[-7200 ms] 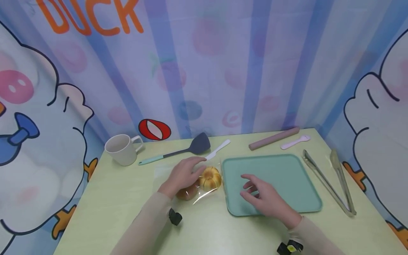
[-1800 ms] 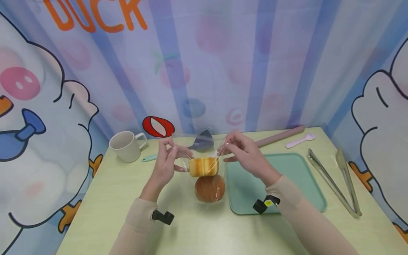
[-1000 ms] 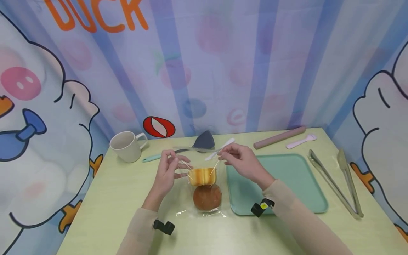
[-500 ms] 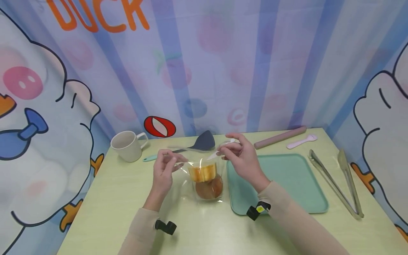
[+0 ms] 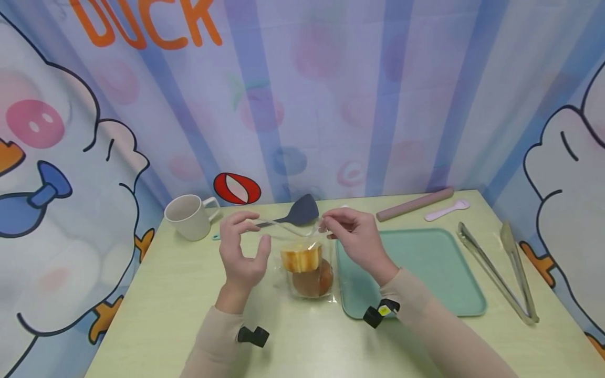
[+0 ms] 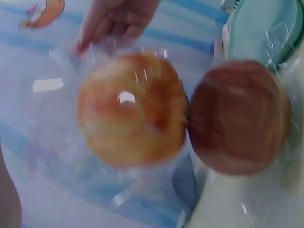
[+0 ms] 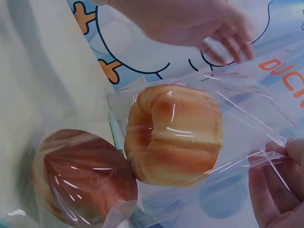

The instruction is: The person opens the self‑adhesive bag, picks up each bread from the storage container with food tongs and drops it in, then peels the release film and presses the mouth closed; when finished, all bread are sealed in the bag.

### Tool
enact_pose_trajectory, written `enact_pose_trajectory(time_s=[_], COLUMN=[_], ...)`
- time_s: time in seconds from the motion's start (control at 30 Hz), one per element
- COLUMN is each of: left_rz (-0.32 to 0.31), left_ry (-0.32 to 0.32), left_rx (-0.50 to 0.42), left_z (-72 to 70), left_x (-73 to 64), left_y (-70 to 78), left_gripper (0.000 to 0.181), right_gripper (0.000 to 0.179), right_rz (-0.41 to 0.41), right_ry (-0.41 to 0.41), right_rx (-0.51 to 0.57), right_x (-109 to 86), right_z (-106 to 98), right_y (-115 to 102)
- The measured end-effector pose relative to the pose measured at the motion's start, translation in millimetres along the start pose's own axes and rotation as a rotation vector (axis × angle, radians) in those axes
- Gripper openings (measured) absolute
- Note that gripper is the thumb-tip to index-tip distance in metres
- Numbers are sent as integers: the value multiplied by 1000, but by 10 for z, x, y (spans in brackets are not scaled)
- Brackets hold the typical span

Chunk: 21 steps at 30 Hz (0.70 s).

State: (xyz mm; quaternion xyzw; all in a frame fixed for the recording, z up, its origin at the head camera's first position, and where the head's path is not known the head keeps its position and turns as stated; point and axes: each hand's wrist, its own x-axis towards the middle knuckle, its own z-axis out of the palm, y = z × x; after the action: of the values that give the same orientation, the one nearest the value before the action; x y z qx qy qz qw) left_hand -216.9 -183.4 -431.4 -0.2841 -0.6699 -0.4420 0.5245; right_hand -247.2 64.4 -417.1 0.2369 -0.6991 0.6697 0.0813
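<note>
My two hands point(image 5: 242, 257) point(image 5: 356, 239) share the view with two buns point(image 5: 301, 261) point(image 5: 307, 284), one bag point(image 7: 247, 114), one tray point(image 5: 416, 268), one mug point(image 5: 190, 224), one spatula point(image 5: 303, 210), one rod point(image 5: 416, 204), one spoon point(image 5: 446, 210), one pair of tongs point(image 5: 529, 316).

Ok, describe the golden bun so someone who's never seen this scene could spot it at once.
On the pale table, find the green tray, then look just left of it to the clear bag pinched by the right hand. The golden bun is one of two inside, the one nearer the pinched end. Its yellow-gold, grooved sides set it apart from the brown bun beside it.
</note>
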Motion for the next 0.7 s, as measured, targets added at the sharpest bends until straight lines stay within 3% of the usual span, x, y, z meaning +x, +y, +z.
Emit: enact_pose_trajectory(time_s=[0.07,0.13,0.23,0.3,0.37,0.53,0.7], left_rz=[159,264,311,265,197,22,-58], left_ry=[-19,-114,-330,-438,-465,-351,-304], left_rx=[14,-38,-134,-145,-111,7,60], left_z=[112,230,412,517,593,635,627], left_x=[79,127,130,102,78,93,156], left_y=[118,266,476,560,575,461,375], left_gripper=[18,18,14,10,9,20,18], right_gripper=[12,12,13,14,15,19,25], right_rz=[3,3,-3,-8,-7,-2,-4], right_ry=[11,15,3,-10,-15,-43,-110], right_rx=[-7,-25,-46,-60,-82,-106,-96], right_x=[5,9,5,-4,-13,-23,-31], right_z=[21,41,68,79,92,101,81], right_y=[-14,-21,-26,-31,-44,-88,-84])
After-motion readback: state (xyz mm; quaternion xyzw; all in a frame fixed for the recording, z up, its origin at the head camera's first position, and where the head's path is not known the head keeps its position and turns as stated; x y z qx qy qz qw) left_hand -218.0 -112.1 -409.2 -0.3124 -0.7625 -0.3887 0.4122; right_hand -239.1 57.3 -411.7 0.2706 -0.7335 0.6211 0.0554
